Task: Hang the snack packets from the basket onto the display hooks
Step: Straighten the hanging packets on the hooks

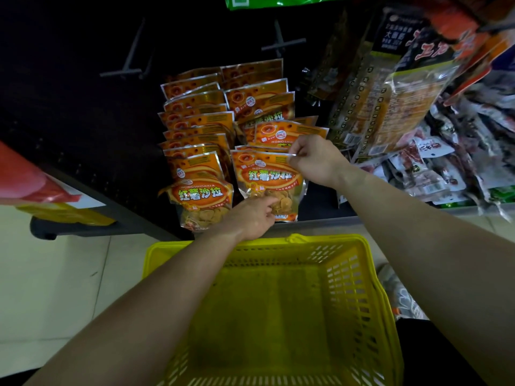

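**As no packet shows in the basket, this one looks like the last to hang**

While the right hand [315,160] pinches the packet [267,176] by its clear top strip, the left hand [250,218] curls its fingers round the bottom edge. The bag is thus held taut between the two. I judge that this is the reason for the double hold: a limp bag of chips gripped only at the top would swing and fold, and its hang hole would be hard to steer onto a hook. That hook is hidden behind the right hand, so I cannot tell whether the hole is on it yet.

The packet is at the front of a row of like bags running away beyond the right hand. A second row [195,129] hangs just left of the left hand, faces outward so the labels read. Up and away from both hands, bare hooks [125,69] stick out of the dark panel. Darker bags [390,107] hang to the right of the right hand.

The basket [359,274] sits under both forearms, close to the display, probably to keep each reach short; only its yellow floor shows
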`<act>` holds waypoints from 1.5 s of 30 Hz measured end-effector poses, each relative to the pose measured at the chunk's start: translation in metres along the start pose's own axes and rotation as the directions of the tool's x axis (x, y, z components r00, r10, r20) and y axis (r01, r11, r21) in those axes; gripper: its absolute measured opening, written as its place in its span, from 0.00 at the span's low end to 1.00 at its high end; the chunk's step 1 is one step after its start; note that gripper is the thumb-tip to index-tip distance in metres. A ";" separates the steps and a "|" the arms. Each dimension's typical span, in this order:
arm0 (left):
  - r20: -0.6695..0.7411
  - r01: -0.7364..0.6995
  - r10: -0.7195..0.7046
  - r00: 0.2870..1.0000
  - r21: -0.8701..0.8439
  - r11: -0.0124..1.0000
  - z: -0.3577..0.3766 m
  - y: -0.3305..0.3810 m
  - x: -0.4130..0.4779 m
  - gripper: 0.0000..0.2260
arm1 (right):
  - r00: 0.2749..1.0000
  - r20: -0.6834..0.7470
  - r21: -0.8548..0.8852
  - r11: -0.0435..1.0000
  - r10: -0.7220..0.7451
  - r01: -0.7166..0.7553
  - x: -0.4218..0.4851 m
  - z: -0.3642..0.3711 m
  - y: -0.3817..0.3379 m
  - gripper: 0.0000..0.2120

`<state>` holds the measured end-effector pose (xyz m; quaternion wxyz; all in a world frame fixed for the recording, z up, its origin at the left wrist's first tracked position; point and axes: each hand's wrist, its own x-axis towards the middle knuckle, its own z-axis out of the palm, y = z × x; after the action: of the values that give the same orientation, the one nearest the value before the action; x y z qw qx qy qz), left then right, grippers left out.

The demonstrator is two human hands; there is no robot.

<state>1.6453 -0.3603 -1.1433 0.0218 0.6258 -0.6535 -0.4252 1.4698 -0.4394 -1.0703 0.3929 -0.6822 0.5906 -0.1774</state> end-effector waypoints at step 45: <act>-0.316 0.229 -0.166 0.934 0.172 0.958 -0.069 -0.075 -0.063 0.25 | 0.950 0.232 -0.446 0.845 -0.209 0.295 -0.029 0.123 -0.047 0.25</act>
<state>1.7573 -0.3331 -1.1113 0.0122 0.7444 -0.6168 -0.2557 1.5812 -0.3726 -1.1062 0.2370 -0.8422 0.4839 -0.0169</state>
